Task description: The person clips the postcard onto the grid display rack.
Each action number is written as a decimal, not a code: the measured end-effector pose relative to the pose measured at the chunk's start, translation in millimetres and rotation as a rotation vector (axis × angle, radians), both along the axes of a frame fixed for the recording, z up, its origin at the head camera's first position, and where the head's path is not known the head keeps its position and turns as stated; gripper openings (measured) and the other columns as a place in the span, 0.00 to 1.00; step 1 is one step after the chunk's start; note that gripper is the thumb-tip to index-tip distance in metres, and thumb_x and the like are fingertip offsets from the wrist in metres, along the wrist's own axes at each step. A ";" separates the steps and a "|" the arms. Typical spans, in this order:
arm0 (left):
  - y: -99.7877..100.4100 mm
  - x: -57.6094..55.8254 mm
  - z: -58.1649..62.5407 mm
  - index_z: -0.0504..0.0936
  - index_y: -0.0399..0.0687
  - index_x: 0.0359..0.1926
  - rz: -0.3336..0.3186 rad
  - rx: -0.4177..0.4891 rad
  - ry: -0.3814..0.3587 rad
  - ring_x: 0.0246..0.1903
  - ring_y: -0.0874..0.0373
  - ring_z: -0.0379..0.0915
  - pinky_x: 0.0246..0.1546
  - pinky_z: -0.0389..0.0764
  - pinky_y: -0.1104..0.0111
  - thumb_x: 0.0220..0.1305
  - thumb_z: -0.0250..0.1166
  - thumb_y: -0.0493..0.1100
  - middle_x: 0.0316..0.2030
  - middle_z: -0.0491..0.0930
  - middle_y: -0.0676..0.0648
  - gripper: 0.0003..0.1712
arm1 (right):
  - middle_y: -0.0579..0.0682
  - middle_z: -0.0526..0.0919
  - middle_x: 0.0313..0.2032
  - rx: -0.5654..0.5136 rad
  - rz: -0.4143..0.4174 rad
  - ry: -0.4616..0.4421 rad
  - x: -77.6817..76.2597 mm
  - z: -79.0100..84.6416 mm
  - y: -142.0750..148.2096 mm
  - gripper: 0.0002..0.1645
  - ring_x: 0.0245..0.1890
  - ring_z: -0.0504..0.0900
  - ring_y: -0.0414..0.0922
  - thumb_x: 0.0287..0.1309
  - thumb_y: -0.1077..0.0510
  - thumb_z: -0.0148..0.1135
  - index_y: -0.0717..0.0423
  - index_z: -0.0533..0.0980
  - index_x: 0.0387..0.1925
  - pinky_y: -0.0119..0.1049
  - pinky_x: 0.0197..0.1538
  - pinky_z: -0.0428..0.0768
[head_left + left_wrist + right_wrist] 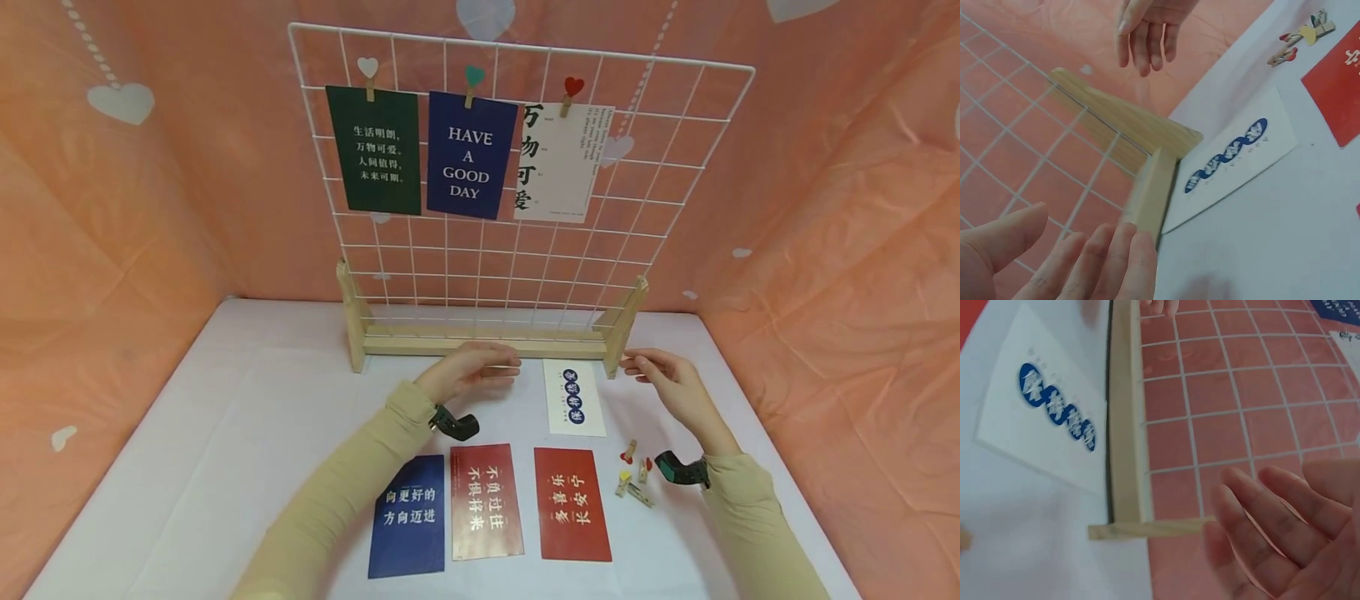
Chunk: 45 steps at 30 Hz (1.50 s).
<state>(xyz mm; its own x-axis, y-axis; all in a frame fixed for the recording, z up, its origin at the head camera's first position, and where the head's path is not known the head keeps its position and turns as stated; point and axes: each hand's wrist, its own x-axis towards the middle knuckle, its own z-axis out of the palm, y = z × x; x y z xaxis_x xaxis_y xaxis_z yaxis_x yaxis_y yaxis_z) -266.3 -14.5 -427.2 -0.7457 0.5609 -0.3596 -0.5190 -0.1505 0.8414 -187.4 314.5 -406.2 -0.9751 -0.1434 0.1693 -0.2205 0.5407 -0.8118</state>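
My left hand [474, 371] hovers before the wooden base bar [420, 345] of a white wire grid [480, 250]; its fingers are extended and hold nothing. Just beyond the stand's right foot [622, 329] is my right hand [663, 375], fingers relaxed, with nothing in its grasp, as the right wrist view confirms. Between the hands a white card with blue ovals [574, 398] lies flat, touched by neither. Pegged on the grid's upper part hang a green card [375, 150], a blue "HAVE A GOOD DAY" card [471, 157] and a white card with black characters [562, 163].
Closer to me lie a blue card [408, 517], a red card [486, 502] and another red card [573, 505]. Several small clothespins [637, 475] are clustered right of them. Pink curtains [825, 208] with hearts enclose the white table [187, 467].
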 end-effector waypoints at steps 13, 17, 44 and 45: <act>18.8 7.9 -20.7 0.67 0.30 0.62 0.029 -0.018 -0.053 0.57 0.38 0.70 0.56 0.73 0.53 0.70 0.56 0.35 0.56 0.71 0.28 0.23 | 0.65 0.81 0.45 -0.028 0.001 -0.135 24.8 -36.4 19.5 0.21 0.46 0.81 0.54 0.72 0.59 0.49 0.73 0.71 0.55 0.35 0.47 0.81; 25.6 6.1 -24.9 0.68 0.29 0.62 0.021 -0.031 -0.055 0.56 0.39 0.70 0.55 0.75 0.55 0.70 0.56 0.35 0.57 0.71 0.28 0.23 | 0.66 0.81 0.45 -0.061 0.014 -0.193 32.1 -47.2 25.2 0.20 0.44 0.82 0.50 0.71 0.61 0.50 0.75 0.71 0.54 0.32 0.47 0.81; 60.8 -11.1 -44.3 0.69 0.33 0.63 0.055 -0.123 -0.023 0.42 0.47 0.81 0.43 0.83 0.62 0.67 0.60 0.34 0.46 0.80 0.35 0.24 | 0.62 0.82 0.46 -0.073 0.017 -0.267 42.8 -58.9 28.5 0.21 0.47 0.80 0.44 0.70 0.58 0.51 0.73 0.72 0.54 0.29 0.47 0.79; 61.7 -11.4 -44.0 0.69 0.33 0.63 0.055 -0.127 -0.017 0.42 0.47 0.81 0.43 0.83 0.62 0.66 0.60 0.33 0.46 0.80 0.35 0.25 | 0.62 0.82 0.46 -0.069 0.017 -0.265 42.7 -58.9 28.6 0.21 0.47 0.79 0.44 0.70 0.58 0.51 0.73 0.72 0.54 0.28 0.47 0.79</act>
